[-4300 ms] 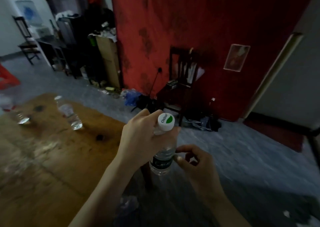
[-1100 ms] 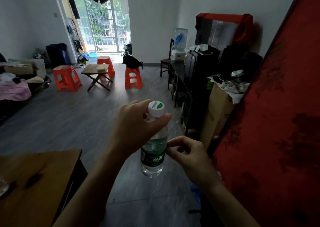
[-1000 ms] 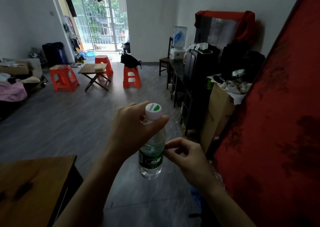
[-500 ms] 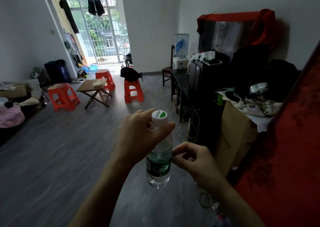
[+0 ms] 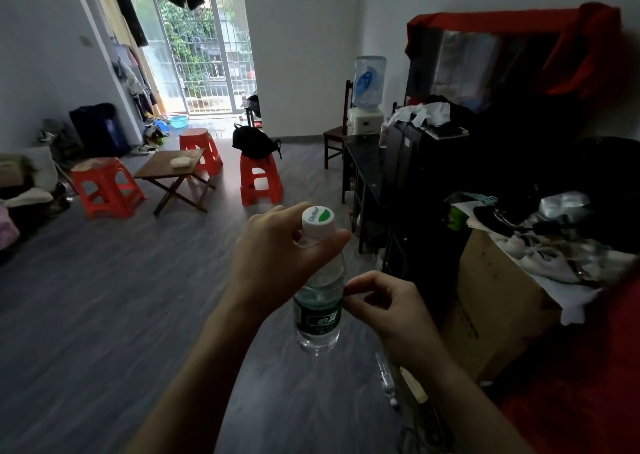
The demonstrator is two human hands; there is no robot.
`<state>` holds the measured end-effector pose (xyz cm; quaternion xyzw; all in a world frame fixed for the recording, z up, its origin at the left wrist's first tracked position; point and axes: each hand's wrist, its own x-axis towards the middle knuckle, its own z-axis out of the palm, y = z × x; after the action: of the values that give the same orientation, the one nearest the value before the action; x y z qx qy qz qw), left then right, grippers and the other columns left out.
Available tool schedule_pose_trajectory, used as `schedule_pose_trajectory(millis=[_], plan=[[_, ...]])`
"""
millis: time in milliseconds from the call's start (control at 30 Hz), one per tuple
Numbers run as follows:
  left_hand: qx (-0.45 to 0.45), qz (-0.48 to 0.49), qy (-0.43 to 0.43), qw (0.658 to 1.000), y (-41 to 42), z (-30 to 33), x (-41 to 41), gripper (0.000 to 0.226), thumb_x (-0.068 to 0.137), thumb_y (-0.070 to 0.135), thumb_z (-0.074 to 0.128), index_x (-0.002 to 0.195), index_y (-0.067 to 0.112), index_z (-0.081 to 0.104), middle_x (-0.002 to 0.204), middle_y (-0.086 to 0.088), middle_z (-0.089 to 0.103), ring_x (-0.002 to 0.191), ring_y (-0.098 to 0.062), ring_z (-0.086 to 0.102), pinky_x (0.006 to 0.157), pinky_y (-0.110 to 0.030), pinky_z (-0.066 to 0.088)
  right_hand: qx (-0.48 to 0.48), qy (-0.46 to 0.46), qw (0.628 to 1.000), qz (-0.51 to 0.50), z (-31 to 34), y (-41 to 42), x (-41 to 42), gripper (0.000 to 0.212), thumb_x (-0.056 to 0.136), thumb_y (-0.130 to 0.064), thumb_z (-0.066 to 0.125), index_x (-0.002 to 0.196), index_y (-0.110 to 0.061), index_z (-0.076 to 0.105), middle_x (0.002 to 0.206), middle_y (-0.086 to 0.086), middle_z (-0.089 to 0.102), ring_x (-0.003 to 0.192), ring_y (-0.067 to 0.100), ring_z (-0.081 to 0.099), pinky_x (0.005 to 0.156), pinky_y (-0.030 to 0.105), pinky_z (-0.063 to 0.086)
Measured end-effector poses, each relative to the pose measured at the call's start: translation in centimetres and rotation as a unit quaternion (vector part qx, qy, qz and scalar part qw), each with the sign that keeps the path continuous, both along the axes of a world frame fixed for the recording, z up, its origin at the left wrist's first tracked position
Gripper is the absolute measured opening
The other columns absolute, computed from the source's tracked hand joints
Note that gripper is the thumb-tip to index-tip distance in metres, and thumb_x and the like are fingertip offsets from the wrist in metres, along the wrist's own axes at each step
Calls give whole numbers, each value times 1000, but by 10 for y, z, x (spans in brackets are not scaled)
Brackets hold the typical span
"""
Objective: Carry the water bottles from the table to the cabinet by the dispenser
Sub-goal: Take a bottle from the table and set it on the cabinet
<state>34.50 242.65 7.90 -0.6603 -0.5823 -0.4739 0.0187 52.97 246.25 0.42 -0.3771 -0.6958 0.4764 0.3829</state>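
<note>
A clear water bottle (image 5: 318, 301) with a white and green cap and a dark green label hangs upright in front of me. My left hand (image 5: 277, 256) grips its neck just under the cap. My right hand (image 5: 388, 308) is beside the label with curled fingers, thumb and fingertip touching the bottle's side. The water dispenser (image 5: 367, 97) stands far ahead on the right by the wall. A low black cabinet (image 5: 363, 156) runs from it toward me. The table is out of view.
A cardboard box (image 5: 495, 301) piled with clothes sits close on my right, with dark furniture behind it. Red stools (image 5: 259, 180), one bearing a black backpack, and a small folding table (image 5: 169, 169) stand ahead on the left. A wooden chair (image 5: 334, 138) is beside the dispenser.
I have turned from the wooden table and moved along the floor toward the dispenser; the table has left the view. Both hands keep the same hold around the bottle.
</note>
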Motion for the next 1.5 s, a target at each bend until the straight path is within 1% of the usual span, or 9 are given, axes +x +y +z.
schedule_pose_trajectory(millis=[67, 200, 400, 567, 667, 767, 933, 1300, 1500], plan=[[-1, -1, 2, 1000, 26, -3, -19, 38, 80, 63, 63, 81, 25, 68, 74, 9, 68, 65, -7, 65, 56, -39, 54, -2, -4, 1000, 3, -4, 27, -20, 25, 74, -54, 76, 89, -34, 74, 85, -9, 74, 82, 17, 67, 82, 52, 57], [0, -8, 6, 1000, 82, -2, -68, 36, 80, 61, 64, 78, 25, 68, 70, 10, 67, 61, -6, 63, 54, -39, 54, -3, -6, 1000, 16, -3, 86, -70, 13, 81, -35, 81, 89, -27, 75, 88, -7, 75, 82, 16, 65, 81, 47, 56], [21, -3, -4, 1000, 168, 9, -140, 33, 83, 57, 63, 77, 24, 67, 65, 14, 66, 56, -5, 62, 50, -28, 50, 6, -13, 999, 31, 11, 179, -147, 9, 82, -27, 81, 87, -24, 75, 85, -10, 75, 78, 11, 62, 79, 41, 55], [4, -25, -16, 1000, 236, 14, -177, 36, 83, 58, 64, 81, 22, 69, 70, 10, 70, 61, -7, 66, 55, -39, 55, -2, 2, 1000, 4, 11, 241, -184, 7, 83, -21, 80, 87, -23, 75, 85, -8, 75, 77, 9, 62, 76, 32, 53], [0, -38, -12, 999, 270, 11, -189, 34, 82, 59, 63, 81, 26, 69, 70, 13, 69, 62, -5, 66, 55, -35, 55, -16, 13, 1000, 0, 7, 272, -197, 7, 82, -17, 80, 86, -20, 75, 82, -5, 75, 73, 6, 60, 72, 28, 52], [-1, -40, -17, 999, 308, 6, -203, 34, 81, 59, 65, 79, 25, 70, 67, 13, 68, 60, -6, 65, 52, -37, 54, -19, 5, 1000, -3, 1, 309, -209, 8, 81, -18, 81, 86, -20, 75, 82, -9, 75, 73, 3, 60, 73, 27, 51], [-18, -47, -32, 998, 381, -8, -225, 36, 81, 57, 67, 79, 21, 71, 68, 8, 70, 60, -12, 67, 53, -43, 54, -24, -1, 1000, -7, -11, 381, -230, 8, 81, -20, 82, 84, -22, 74, 78, -17, 73, 70, -2, 57, 68, 17, 46], [-33, -83, -47, 995, 588, 5, -248, 33, 81, 50, 73, 74, 17, 68, 64, 7, 68, 59, -14, 65, 53, -39, 52, -24, 23, 999, -18, -10, 583, -251, 7, 83, -27, 81, 86, -25, 75, 85, -9, 74, 75, 11, 59, 69, 26, 50], [-42, -75, -27, 996, 677, 6, -264, 34, 78, 53, 73, 75, 19, 69, 63, 11, 66, 57, -3, 61, 51, -14, 41, -22, 28, 999, -22, -15, 680, -269, 7, 82, -26, 79, 87, -28, 74, 84, -6, 74, 76, 17, 60, 73, 39, 51]])
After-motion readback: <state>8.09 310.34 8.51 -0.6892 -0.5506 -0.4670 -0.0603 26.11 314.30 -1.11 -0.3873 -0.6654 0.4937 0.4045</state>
